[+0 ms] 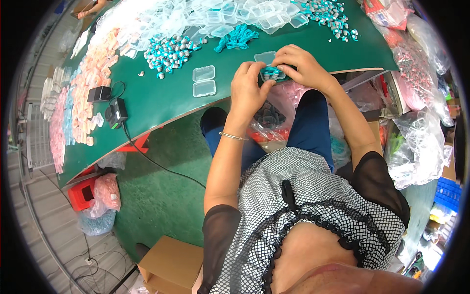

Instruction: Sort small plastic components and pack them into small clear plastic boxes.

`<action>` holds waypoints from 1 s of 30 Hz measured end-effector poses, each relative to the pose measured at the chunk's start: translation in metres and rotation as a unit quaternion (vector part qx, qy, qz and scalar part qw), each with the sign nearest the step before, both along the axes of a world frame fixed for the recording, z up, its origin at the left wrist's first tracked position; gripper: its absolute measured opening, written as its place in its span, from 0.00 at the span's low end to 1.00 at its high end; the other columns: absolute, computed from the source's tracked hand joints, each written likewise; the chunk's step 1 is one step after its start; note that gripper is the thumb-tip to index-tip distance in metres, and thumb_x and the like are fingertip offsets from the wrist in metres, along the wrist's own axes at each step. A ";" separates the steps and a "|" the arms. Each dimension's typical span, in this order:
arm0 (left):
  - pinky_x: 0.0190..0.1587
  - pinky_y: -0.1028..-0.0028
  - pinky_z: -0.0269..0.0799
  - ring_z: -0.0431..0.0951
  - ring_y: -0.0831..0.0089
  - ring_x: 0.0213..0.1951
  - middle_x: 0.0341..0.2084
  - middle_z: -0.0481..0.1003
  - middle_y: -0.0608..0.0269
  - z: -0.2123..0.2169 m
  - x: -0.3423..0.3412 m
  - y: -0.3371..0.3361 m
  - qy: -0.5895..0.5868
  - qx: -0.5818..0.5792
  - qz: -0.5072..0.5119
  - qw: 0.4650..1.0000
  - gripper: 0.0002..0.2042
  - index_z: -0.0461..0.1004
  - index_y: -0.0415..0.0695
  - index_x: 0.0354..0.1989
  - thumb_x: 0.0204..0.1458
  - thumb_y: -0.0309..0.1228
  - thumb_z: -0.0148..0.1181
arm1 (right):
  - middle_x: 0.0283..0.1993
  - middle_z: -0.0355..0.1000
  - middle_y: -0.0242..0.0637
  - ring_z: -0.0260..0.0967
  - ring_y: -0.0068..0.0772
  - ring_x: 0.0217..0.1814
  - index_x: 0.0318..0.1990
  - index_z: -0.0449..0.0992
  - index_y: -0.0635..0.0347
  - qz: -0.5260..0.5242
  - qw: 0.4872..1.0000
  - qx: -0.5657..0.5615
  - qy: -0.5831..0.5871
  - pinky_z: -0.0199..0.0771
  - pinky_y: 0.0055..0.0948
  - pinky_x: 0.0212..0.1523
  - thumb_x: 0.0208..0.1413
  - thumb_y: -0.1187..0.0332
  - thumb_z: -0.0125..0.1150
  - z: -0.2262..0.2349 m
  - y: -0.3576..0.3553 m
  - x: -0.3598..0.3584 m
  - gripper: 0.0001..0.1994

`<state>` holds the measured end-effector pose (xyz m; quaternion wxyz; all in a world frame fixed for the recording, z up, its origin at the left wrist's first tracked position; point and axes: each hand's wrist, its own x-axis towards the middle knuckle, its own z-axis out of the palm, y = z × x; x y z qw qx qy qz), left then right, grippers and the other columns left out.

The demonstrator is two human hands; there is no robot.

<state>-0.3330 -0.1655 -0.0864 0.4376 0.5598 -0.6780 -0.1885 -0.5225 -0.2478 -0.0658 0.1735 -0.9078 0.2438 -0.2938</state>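
Note:
Between my hands, at the table's front edge, is a small clear plastic case [265, 57] with its lid raised. A coiled teal cord [270, 73] fills its near half. My left hand [247, 89] grips the case's left side between thumb and fingers. From the right, my right hand [304, 67] pinches at the cord with bent fingers; its fingertips partly cover the case. Another clear case [203, 81] lies open and vacant to the left. Farther off are a heap of teal-and-grey earplug-like pieces [169, 53] and a bundle of teal cords [237, 37].
Many clear cases [220, 17] are heaped along the far side. More teal-and-grey pieces [333, 17] lie far right. Peach-coloured cases [95, 73] cover the left, near a black power adapter [116, 112] whose cable hangs down. Plastic bags [416, 147] crowd the right; a cardboard box [174, 259] stands below.

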 end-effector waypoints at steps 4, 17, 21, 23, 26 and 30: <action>0.39 0.63 0.71 0.74 0.58 0.37 0.36 0.73 0.55 -0.004 -0.001 0.000 -0.003 -0.020 0.006 1.000 0.21 0.75 0.42 0.43 0.37 0.28 0.72 | 0.39 0.73 0.38 0.69 0.40 0.44 0.38 0.78 0.59 -0.013 0.999 0.027 -0.041 0.70 0.35 0.44 0.48 0.75 0.61 -0.005 -0.001 -0.001 0.08; 0.40 0.62 0.69 0.74 0.59 0.40 0.43 0.71 0.56 -0.007 -0.006 0.005 -0.075 -0.095 -0.011 0.993 0.15 0.77 0.48 0.39 0.39 0.24 0.68 | 0.39 0.72 0.35 0.69 0.39 0.43 0.34 0.78 0.59 -0.021 0.998 -0.021 -0.054 0.69 0.35 0.45 0.45 0.76 0.63 -0.010 0.013 -0.001 0.07; 0.38 0.63 0.67 0.74 0.61 0.39 0.43 0.71 0.57 -0.008 -0.007 0.006 -0.084 -0.110 -0.012 0.990 0.14 0.78 0.48 0.37 0.39 0.23 0.67 | 0.39 0.72 0.35 0.69 0.40 0.43 0.33 0.77 0.60 -0.024 0.998 -0.009 -0.063 0.70 0.35 0.44 0.46 0.76 0.63 -0.014 0.013 -0.001 0.06; 0.38 0.63 0.67 0.74 0.60 0.39 0.43 0.72 0.58 -0.006 -0.007 0.007 -0.097 -0.115 -0.014 0.989 0.13 0.78 0.48 0.37 0.39 0.23 0.67 | 0.39 0.72 0.36 0.69 0.40 0.43 0.33 0.77 0.61 -0.021 0.997 -0.008 -0.071 0.70 0.35 0.44 0.46 0.77 0.62 -0.014 0.013 -0.001 0.06; 0.37 0.64 0.66 0.73 0.60 0.39 0.42 0.72 0.59 -0.008 -0.007 0.006 -0.101 -0.131 -0.008 0.986 0.13 0.78 0.48 0.36 0.39 0.23 0.66 | 0.39 0.72 0.36 0.69 0.40 0.43 0.33 0.77 0.61 -0.022 0.997 -0.004 -0.072 0.71 0.35 0.44 0.46 0.77 0.62 -0.014 0.014 0.000 0.06; 0.38 0.63 0.66 0.74 0.60 0.40 0.42 0.72 0.59 -0.003 -0.008 0.005 -0.094 -0.112 -0.012 0.989 0.11 0.78 0.47 0.34 0.39 0.23 0.66 | 0.39 0.72 0.37 0.69 0.40 0.43 0.33 0.77 0.61 -0.021 0.997 -0.003 -0.071 0.71 0.35 0.43 0.46 0.76 0.62 -0.016 0.014 0.000 0.06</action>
